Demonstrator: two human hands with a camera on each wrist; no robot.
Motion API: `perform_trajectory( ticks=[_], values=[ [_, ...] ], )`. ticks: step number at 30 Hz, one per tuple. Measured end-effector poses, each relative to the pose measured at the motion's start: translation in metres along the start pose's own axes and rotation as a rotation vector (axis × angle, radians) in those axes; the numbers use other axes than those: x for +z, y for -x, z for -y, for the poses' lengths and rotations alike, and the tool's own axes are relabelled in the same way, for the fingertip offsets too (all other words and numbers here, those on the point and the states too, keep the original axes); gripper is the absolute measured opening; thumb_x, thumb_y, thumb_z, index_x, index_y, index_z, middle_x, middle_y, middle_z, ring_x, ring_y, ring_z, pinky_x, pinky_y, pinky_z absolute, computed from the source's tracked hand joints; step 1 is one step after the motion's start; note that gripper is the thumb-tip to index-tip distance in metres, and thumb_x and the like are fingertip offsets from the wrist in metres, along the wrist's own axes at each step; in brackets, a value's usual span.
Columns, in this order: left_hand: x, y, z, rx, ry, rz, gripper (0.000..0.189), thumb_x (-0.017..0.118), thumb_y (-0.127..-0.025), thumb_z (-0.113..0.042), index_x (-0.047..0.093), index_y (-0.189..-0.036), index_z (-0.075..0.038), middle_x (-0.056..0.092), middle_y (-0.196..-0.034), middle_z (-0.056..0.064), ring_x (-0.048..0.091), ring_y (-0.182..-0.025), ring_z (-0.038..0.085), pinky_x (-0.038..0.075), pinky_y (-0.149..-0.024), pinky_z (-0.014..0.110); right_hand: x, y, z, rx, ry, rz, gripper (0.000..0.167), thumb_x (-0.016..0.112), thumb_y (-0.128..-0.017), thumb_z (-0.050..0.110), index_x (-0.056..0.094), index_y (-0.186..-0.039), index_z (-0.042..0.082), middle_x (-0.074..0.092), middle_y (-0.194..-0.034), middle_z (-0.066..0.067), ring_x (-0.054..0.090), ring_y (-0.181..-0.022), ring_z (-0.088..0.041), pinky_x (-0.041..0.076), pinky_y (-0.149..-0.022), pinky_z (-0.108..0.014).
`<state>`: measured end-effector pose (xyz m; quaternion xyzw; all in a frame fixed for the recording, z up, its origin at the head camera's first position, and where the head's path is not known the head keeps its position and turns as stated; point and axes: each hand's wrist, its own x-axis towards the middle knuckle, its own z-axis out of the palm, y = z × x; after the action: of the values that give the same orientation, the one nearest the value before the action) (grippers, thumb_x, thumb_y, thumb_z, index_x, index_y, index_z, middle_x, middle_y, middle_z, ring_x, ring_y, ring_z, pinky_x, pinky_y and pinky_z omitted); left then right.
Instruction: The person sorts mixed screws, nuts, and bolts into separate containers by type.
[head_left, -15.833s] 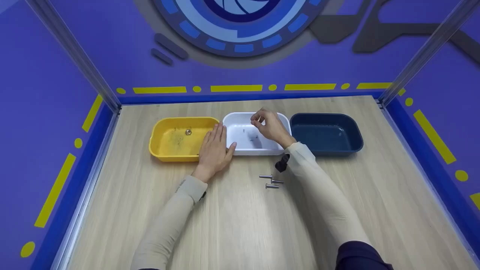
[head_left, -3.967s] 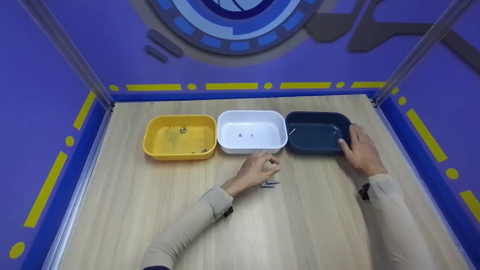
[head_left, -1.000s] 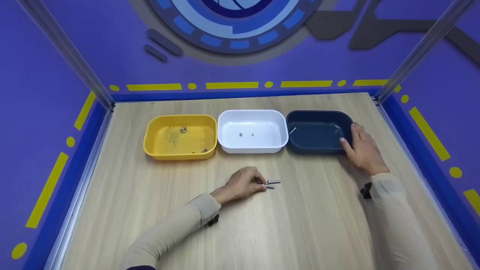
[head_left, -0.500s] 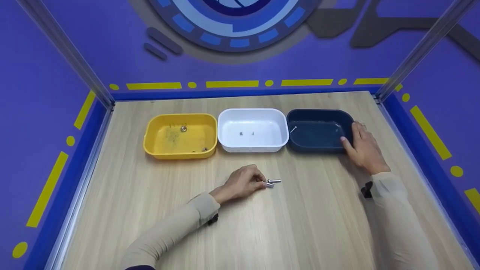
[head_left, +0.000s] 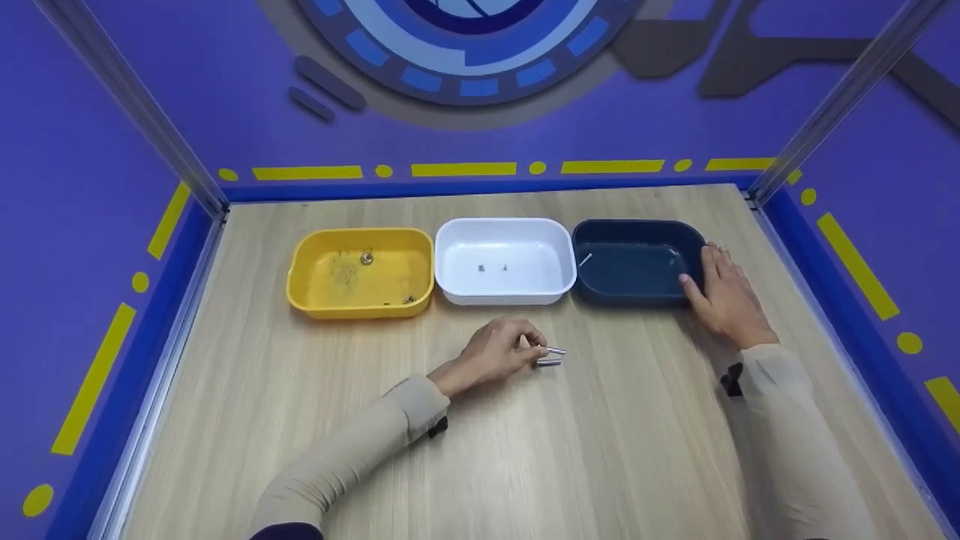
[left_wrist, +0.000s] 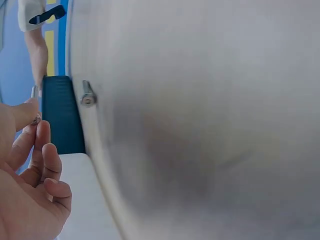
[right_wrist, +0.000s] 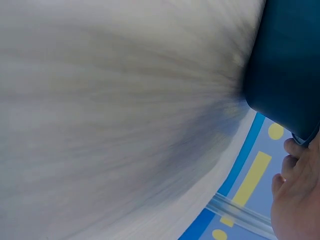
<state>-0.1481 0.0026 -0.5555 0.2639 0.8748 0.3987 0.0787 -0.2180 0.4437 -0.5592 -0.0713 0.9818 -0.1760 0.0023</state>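
Observation:
My left hand (head_left: 496,351) pinches a metal bolt (head_left: 556,350) between thumb and fingertips, just above the table. Under it, a second bolt (head_left: 550,363) lies on the wood; its socket head shows in the left wrist view, where the held bolt (left_wrist: 34,92) points away from the palm. My right hand (head_left: 731,301) rests against the right end of the dark blue bin (head_left: 637,301), fingers along its outer wall and thumb at the rim. Another bolt (head_left: 585,260) leans inside that bin, at its left end.
A white bin (head_left: 504,298) stands in the middle with a couple of tiny pieces inside. At left, a yellow bin (head_left: 360,312) holds a few nuts (head_left: 367,259). The bins stand side by side before the purple back wall (head_left: 465,142).
My left hand has lifted one bolt off the table and moved slightly up and right. The right hand stays at the dark bin. Earlier, the dark bin held no bolt.

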Motion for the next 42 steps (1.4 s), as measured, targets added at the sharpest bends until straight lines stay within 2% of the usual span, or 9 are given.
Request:
perform_trajectory(
  ticks=[6, 13, 22, 29, 35, 42],
  values=[
    [-0.002, -0.012, -0.01, 0.06, 0.006, -0.029, 0.013, 0.077, -0.1, -0.028, 0.083, -0.102, -0.017, 0.074, -0.097, -0.002, 0.052, -0.078, 0.008, 0.037, -0.067, 0.019, 0.002, 0.0, -0.001, -0.02, -0.003, -0.025, 0.086, 0.037, -0.113, 0.053, 0.011, -0.167, -0.009, 0.012, -0.173, -0.037, 0.008, -0.161, -0.056, 0.008, -0.13, -0.071],
    [-0.004, -0.025, -0.025, 0.059, -0.014, -0.031, 0.018, 0.073, -0.103, -0.03, 0.081, -0.108, -0.015, 0.073, -0.102, -0.002, 0.051, -0.079, 0.006, 0.038, -0.066, 0.02, 0.001, 0.0, -0.002, -0.028, -0.012, -0.028, 0.086, 0.037, -0.113, 0.053, 0.01, -0.168, -0.007, 0.01, -0.173, -0.037, 0.007, -0.162, -0.056, 0.007, -0.13, -0.072],
    [-0.007, -0.045, -0.038, 0.121, -0.058, -0.04, 0.019, 0.07, -0.105, -0.028, 0.082, -0.109, -0.014, 0.071, -0.102, 0.0, 0.067, -0.098, 0.02, 0.049, -0.078, 0.024, 0.0, 0.0, -0.001, -0.023, -0.011, -0.022, 0.087, 0.036, -0.113, 0.054, 0.01, -0.168, -0.008, 0.011, -0.173, -0.037, 0.006, -0.162, -0.055, 0.007, -0.131, -0.071],
    [-0.007, -0.06, -0.045, 0.127, -0.104, -0.053, 0.02, 0.069, -0.106, -0.03, 0.082, -0.11, -0.015, 0.07, -0.103, -0.002, 0.06, -0.093, 0.012, 0.051, -0.08, 0.023, 0.001, -0.001, -0.001, -0.028, -0.011, -0.03, 0.086, 0.036, -0.113, 0.053, 0.011, -0.167, -0.009, 0.012, -0.173, -0.038, 0.008, -0.162, -0.056, 0.008, -0.131, -0.07],
    [-0.004, -0.074, -0.053, 0.132, -0.143, -0.07, 0.02, 0.07, -0.106, -0.029, 0.083, -0.111, -0.014, 0.07, -0.102, 0.0, 0.062, -0.094, 0.012, 0.051, -0.078, 0.021, 0.002, -0.001, -0.002, -0.027, -0.009, -0.037, 0.085, 0.036, -0.114, 0.052, 0.011, -0.167, -0.009, 0.012, -0.173, -0.037, 0.009, -0.162, -0.055, 0.008, -0.132, -0.068],
    [-0.004, -0.089, -0.063, 0.124, -0.168, -0.069, 0.021, 0.069, -0.106, -0.03, 0.083, -0.112, -0.015, 0.069, -0.103, -0.001, 0.062, -0.096, 0.012, 0.052, -0.081, 0.022, 0.002, -0.001, -0.002, -0.027, -0.007, -0.038, 0.086, 0.037, -0.113, 0.053, 0.011, -0.167, -0.008, 0.012, -0.173, -0.037, 0.009, -0.162, -0.055, 0.01, -0.131, -0.069]
  ],
)
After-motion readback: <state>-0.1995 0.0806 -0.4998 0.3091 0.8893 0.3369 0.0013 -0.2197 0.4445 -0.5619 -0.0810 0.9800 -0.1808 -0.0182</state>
